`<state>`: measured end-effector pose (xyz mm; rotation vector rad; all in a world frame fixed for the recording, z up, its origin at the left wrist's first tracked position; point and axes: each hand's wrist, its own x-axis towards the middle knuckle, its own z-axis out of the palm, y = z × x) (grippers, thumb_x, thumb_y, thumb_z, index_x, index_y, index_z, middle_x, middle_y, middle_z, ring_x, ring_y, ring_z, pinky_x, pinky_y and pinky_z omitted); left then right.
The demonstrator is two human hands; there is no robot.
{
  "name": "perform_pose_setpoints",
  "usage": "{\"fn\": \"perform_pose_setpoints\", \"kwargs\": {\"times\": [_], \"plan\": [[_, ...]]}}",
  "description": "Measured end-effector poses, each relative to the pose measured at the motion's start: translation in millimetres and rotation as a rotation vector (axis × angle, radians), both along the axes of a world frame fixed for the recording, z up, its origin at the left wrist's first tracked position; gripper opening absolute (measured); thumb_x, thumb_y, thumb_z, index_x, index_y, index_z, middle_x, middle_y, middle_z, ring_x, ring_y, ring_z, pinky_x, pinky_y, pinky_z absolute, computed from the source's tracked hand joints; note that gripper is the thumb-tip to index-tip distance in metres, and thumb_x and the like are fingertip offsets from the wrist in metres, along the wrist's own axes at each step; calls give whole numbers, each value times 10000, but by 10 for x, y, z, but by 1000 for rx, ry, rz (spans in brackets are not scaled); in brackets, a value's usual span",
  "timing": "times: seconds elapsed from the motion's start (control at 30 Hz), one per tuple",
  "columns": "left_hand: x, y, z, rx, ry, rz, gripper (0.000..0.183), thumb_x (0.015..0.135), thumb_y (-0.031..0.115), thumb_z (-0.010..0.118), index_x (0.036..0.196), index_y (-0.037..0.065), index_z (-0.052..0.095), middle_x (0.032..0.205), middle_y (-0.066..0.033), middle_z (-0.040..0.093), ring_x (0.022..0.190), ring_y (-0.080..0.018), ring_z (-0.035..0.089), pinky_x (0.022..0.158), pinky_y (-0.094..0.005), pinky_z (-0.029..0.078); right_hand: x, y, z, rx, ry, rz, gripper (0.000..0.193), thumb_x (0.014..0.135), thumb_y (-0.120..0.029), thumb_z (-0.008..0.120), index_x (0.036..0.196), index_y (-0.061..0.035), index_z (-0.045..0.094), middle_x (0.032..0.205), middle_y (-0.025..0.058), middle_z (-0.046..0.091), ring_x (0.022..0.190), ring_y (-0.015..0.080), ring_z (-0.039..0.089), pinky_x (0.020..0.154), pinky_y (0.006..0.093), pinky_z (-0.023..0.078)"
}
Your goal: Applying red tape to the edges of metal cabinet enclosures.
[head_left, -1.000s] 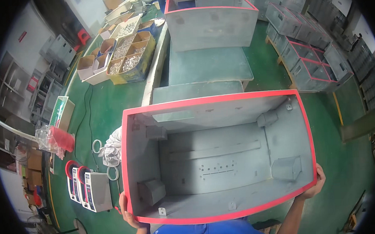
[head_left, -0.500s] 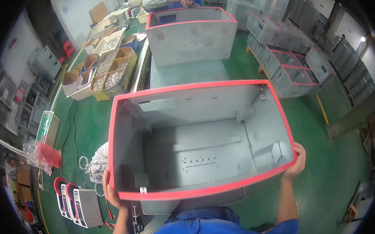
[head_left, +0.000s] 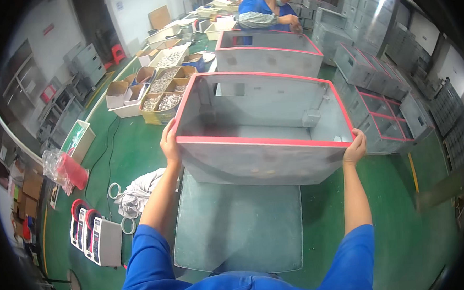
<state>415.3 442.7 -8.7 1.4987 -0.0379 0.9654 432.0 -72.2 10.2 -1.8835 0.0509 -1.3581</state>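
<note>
A large grey metal cabinet shell [head_left: 259, 164] with a red-pink strip round its open top stands in front of me at arm's length. My left hand [head_left: 170, 143] grips its near left corner at the rim. At the near right corner my right hand [head_left: 355, 147] holds the same rim, fingers curled over the edge. Both arms are stretched forward. Inside the shell a rectangular cutout shows in the far wall, and brackets sit in the corners. Its underside is hidden from me. Bare grey-green work surface [head_left: 236, 229] lies between the shell and my body.
A second red-rimmed shell [head_left: 269, 59] stands just beyond, with a co-worker [head_left: 267, 12] behind it. Boxes of small metal parts [head_left: 168, 88] line the left. Two white machines [head_left: 98, 238] and a grey cloth [head_left: 142, 191] are at lower left. More shells [head_left: 380, 111] are stacked at right.
Both my hands have moved the shell forward, away from my body, close to the second shell. More of the near work surface shows. My view has tilted up, bringing the co-worker further into sight.
</note>
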Motion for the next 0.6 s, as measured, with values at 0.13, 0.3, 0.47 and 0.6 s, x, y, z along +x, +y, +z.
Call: {"fn": "perform_pose_setpoints", "kwargs": {"times": [0.13,0.3,0.47,0.6], "plan": [[341,30,-58,34,-24,8,338,830,128,414,1081,-46,559,1095,-131,572,1044,-194,509,926,-285,348,367,-16,-47,-46,38,-29,311,877,-156,327,823,14,582,858,121,593,839,265,555,757,334,426],[671,40,-26,69,-10,23,355,820,138,405,1080,-47,560,1081,-130,581,1036,-195,515,921,-275,347,669,-38,-60,-57,66,-62,316,873,-171,325,842,-1,590,846,121,591,833,276,555,751,346,424],[961,178,-86,90,-12,24,377,823,165,383,1070,-56,564,1079,-134,583,1035,-191,514,922,-279,347,818,21,-129,-67,43,-83,314,873,-178,333,853,-4,594,859,127,600,837,275,560,757,351,427],[1018,215,-94,102,-20,25,397,829,190,376,1074,-61,560,1091,-131,576,1038,-192,509,931,-283,339,788,140,-112,-13,34,-87,317,873,-181,336,857,1,595,873,128,606,845,277,566,764,348,434]]}}
